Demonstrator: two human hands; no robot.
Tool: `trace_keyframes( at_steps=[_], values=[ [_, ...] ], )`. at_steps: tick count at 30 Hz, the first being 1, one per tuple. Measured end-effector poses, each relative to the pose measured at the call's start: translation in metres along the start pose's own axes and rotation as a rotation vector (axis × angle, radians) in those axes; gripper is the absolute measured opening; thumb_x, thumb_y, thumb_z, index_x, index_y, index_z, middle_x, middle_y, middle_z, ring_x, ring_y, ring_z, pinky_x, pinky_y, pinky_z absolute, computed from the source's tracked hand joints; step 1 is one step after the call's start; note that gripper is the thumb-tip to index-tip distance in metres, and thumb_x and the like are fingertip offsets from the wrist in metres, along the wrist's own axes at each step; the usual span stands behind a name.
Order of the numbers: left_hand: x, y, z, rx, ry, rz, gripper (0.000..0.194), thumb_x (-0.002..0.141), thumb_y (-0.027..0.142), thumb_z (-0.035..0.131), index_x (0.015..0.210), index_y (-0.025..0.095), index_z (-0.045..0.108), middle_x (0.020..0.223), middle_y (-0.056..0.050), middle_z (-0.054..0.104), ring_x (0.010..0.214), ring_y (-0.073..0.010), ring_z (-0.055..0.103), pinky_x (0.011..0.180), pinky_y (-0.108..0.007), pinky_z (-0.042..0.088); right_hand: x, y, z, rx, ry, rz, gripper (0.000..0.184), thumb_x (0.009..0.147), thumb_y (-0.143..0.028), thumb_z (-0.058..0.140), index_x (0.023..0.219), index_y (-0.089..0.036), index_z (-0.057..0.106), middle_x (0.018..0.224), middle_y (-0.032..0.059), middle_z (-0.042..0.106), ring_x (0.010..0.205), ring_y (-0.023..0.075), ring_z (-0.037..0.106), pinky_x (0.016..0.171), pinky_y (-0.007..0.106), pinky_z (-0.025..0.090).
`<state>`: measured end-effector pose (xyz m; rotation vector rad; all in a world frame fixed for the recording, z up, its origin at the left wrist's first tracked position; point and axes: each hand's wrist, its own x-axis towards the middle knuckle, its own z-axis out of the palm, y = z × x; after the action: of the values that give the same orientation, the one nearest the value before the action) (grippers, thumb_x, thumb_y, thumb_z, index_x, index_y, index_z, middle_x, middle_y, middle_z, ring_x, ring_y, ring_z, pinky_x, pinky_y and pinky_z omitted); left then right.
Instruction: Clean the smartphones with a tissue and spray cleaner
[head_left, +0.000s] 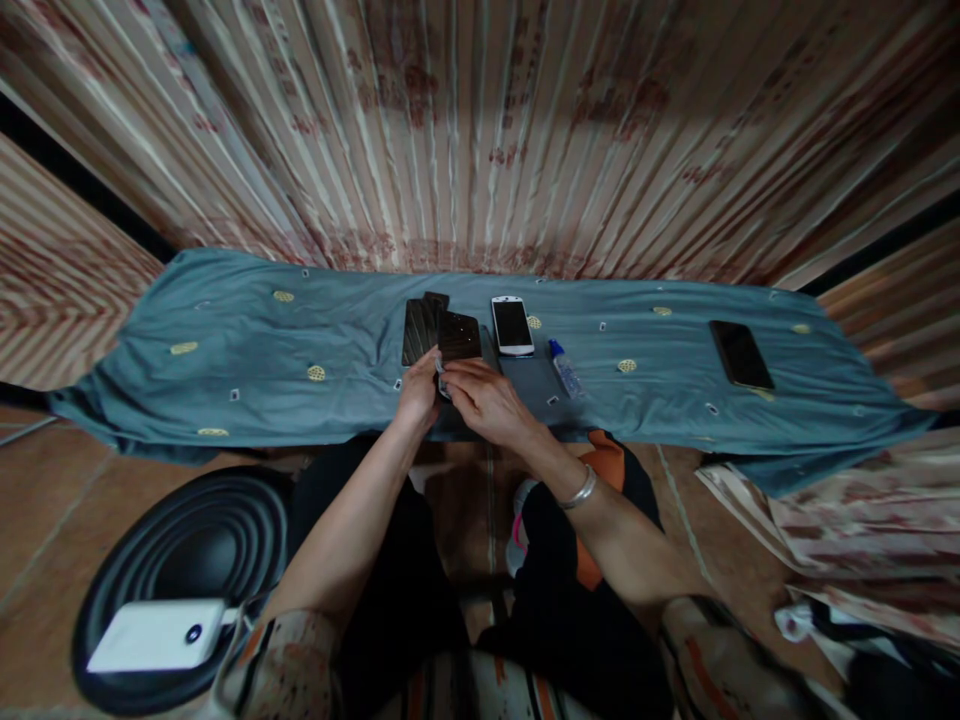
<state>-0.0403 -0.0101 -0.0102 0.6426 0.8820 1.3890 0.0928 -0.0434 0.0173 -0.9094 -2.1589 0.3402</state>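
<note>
Both hands meet at the near edge of a table draped in a teal cloth [247,340]. My left hand [420,392] is closed on the lower edge of a dark phone [458,337], holding it tilted up. My right hand [484,398] is closed beside it, fingers pinched at the phone's bottom end on something small and pale that I cannot make out. A silver bracelet [579,490] circles the right wrist. Two more dark phones [421,322] lie just behind the held one.
A white phone [512,325] lies face up right of the hands, then a small blue-capped bottle [564,368], and a black phone [741,354] far right. A black stool [187,540] carrying a white power bank [157,635] stands at lower left. Striped curtains hang behind.
</note>
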Motion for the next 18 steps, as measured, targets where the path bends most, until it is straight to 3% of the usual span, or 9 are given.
trace_keyframes(
  at_steps=[4, 11, 18],
  values=[
    [0.0, 0.0036, 0.0023, -0.005, 0.049, -0.016, 0.015, 0.079, 0.02, 0.069, 0.091, 0.015, 0.075, 0.091, -0.006, 0.079, 0.105, -0.0214, 0.071, 0.097, -0.034, 0.052, -0.0006, -0.002, 0.0003, 0.024, -0.025, -0.001, 0.023, 0.097, -0.015, 0.049, 0.104, -0.018, 0.07, 0.115, 0.0102, 0.075, 0.111, 0.0215, 0.067, 0.101, 0.04, 0.052],
    [0.0007, 0.0073, 0.005, 0.012, 0.124, -0.016, 0.013, 0.079, 0.018, 0.067, 0.088, 0.016, 0.076, 0.091, -0.005, 0.08, 0.103, -0.0197, 0.072, 0.101, -0.034, 0.05, 0.0015, -0.008, -0.0037, 0.033, -0.051, -0.014, 0.023, 0.096, -0.014, 0.048, 0.088, -0.019, 0.069, 0.093, 0.0073, 0.075, 0.094, 0.02, 0.068, 0.094, 0.035, 0.053],
    [0.0029, 0.0035, 0.0018, 0.037, 0.154, -0.012, 0.015, 0.077, 0.023, 0.072, 0.09, 0.016, 0.076, 0.102, -0.007, 0.079, 0.116, -0.0235, 0.068, 0.11, -0.038, 0.046, -0.001, -0.0093, -0.0073, 0.051, -0.073, -0.008, 0.024, 0.097, -0.015, 0.049, 0.083, -0.02, 0.068, 0.089, 0.0054, 0.074, 0.092, 0.0195, 0.068, 0.094, 0.036, 0.052]
  ],
)
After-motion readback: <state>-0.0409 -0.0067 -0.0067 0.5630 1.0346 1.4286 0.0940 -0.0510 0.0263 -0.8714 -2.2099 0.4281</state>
